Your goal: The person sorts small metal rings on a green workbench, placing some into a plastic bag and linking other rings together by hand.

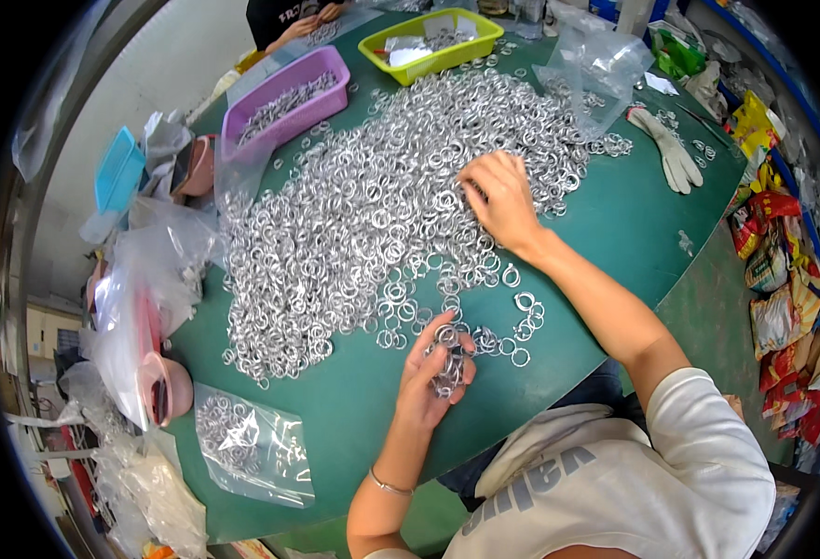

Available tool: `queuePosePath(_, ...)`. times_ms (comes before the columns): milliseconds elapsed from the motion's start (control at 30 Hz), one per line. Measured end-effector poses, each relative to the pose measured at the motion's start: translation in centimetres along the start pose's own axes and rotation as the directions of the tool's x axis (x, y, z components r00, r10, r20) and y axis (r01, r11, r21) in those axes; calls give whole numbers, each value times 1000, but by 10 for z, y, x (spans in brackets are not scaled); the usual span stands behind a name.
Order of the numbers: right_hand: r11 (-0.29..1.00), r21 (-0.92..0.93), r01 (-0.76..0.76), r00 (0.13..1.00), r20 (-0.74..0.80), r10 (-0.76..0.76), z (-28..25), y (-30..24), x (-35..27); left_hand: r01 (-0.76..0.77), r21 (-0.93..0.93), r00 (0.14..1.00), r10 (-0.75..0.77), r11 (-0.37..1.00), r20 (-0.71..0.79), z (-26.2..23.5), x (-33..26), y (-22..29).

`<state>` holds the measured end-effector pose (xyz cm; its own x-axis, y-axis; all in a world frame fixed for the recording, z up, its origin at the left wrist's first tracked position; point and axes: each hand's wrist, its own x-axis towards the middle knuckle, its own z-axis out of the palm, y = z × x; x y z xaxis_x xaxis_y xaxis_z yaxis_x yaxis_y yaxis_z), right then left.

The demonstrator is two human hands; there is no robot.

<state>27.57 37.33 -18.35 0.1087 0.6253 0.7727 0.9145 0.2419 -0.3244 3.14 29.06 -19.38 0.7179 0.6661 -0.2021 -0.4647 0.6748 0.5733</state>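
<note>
Cupping a clump of rings [447,371] against the palm, the left hand [416,393] sits in the head view near six o'clock from the middle, its fingers [431,330] curled round the load; such a grip probably stops so many loose hoops from sliding out. Between one and two o'clock, the right hand [505,200] reaches over the pile [335,214], its fingers bent downward; whether they pinch a single ring or merely touch the heap, I cannot tell. More rings lie strewn at about four o'clock, just beside the left hand, perhaps set apart there to be easily seen. The broad heap spreads from eight o'clock round to one over the smooth green table [624,233], within reach of both arms. At eleven o'clock a purple basket [337,116] with raised walls contains further small grey pieces, and at twelve a yellow-green basket [401,76] does likewise, their rims presumably keeping the contents from rolling off. The rings look metallic, silvery, thin and round, some with small projections. Between seven and eight o'clock, a clear bag [284,470], glossy and creased, lies flat around another batch. A soft white fabric glove [666,149] rests limp at two o'clock, fingers splayed
</note>
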Motion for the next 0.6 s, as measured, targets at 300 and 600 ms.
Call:
queuePosePath(300,658,749,81,914,208,-349,-27,-98,-26,2,-178,974,-42,984,-222,6,1,11)
queuePosePath(600,415,836,-359,879,452,-151,-26,-94,-44,-93,-285,930,-19,954,-367,21,-53,-10)
